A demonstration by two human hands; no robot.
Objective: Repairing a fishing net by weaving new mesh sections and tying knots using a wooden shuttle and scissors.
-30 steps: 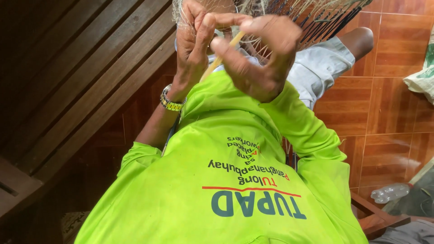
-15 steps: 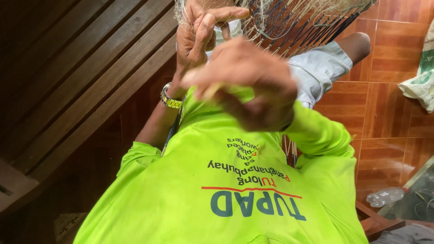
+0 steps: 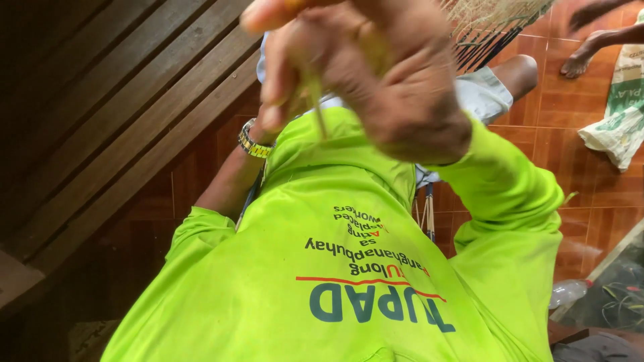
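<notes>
Pinching a thin strip [image 3: 315,100], the right hand [image 3: 382,74] crowds the left hand [image 3: 268,114].

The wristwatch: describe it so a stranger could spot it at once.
Start at the bright lime-green shirt filling the lower frame, then follow its left sleeve up the bare forearm toward the raised left hand. There sits the wristwatch, a gold and silver metal link band, the only shiny metal thing nearby.

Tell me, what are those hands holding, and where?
The right hand pinches a thin pale strip near its upper end; the left hand touches it lower down.
</notes>
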